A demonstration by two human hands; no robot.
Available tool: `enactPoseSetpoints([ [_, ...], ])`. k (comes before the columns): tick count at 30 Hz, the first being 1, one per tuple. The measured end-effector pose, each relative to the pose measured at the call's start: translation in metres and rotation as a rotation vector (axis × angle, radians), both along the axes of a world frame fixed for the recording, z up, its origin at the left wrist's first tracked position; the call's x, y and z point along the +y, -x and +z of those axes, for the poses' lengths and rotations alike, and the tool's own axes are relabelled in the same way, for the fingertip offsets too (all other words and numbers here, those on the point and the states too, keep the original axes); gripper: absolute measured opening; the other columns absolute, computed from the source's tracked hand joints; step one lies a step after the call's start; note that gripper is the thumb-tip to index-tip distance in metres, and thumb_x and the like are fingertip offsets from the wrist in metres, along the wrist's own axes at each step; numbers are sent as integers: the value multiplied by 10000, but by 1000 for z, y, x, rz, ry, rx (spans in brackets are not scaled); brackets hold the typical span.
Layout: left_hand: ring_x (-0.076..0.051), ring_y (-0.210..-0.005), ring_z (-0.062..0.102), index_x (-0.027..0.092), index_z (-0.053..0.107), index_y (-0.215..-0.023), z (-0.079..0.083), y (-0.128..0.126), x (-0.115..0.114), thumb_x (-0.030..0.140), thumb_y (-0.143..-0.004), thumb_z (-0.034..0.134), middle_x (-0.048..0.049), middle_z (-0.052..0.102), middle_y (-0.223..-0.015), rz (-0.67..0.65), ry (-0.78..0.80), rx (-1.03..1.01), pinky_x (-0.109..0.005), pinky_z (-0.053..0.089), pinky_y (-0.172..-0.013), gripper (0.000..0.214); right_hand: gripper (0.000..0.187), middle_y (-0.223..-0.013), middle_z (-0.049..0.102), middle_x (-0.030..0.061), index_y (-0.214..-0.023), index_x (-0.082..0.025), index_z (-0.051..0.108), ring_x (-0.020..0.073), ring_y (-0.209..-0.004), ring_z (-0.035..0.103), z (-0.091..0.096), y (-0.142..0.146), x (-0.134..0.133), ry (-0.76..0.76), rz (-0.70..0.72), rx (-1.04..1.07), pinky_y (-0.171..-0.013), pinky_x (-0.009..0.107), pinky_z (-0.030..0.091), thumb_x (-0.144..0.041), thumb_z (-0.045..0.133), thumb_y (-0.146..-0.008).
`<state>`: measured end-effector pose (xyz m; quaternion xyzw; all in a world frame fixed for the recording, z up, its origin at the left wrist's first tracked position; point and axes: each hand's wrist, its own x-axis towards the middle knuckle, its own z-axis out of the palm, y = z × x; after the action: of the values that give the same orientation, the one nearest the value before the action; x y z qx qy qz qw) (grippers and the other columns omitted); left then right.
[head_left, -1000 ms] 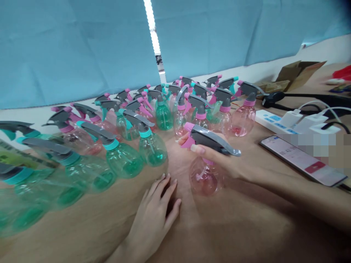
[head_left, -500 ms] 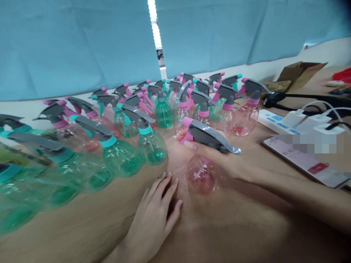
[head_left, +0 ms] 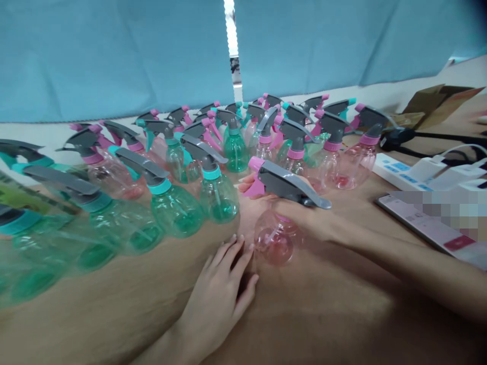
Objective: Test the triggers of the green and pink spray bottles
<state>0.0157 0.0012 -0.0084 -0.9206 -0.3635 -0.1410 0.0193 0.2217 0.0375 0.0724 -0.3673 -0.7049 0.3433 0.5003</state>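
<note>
My right hand (head_left: pixel 304 215) is wrapped around the neck of a pink spray bottle (head_left: pixel 274 238) with a grey trigger head (head_left: pixel 289 185) and pink nozzle. The bottle stands upright on the brown table (head_left: pixel 323 314), just in front of the crowd of bottles. My left hand (head_left: pixel 224 294) lies flat on the table with fingers stretched out, its fingertips close to the left side of the pink bottle's base. A green spray bottle (head_left: pixel 218 195) stands just beyond the left hand.
Several green and pink spray bottles (head_left: pixel 171 167) crowd the back and left of the table. A white power strip (head_left: pixel 418 170) with cables, a phone (head_left: pixel 433 225) and a cardboard box (head_left: pixel 437 101) lie at the right. A blue curtain (head_left: pixel 114 50) hangs behind.
The pink bottle in my right hand has shifted slightly left and away, toward the other bottles. My left hand stays flat on the table. The view has panned a little left.
</note>
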Motion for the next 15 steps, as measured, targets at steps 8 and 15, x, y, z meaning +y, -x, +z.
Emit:
enactPoseSetpoints([
  [8, -295, -1260, 455, 129, 467, -1334, 2, 0, -1, 274, -957, 440, -141, 498, -1376, 0, 11, 27, -481, 434, -980, 405, 233, -644, 478, -50, -896, -229, 598, 113, -560, 421, -6, -3, 4, 31, 92, 21, -545, 259, 375, -141, 478, -717],
  [15, -294, -1265, 447, 128, 465, -1337, 1, 0, 0, 285, -956, 445, -141, 488, -1386, -1, 5, 41, -481, 421, -993, 412, 151, -622, 493, -38, -715, -232, 573, 126, -609, 471, -5, -3, 4, -4, 80, 3, -595, 267, 421, -133, 459, -697],
])
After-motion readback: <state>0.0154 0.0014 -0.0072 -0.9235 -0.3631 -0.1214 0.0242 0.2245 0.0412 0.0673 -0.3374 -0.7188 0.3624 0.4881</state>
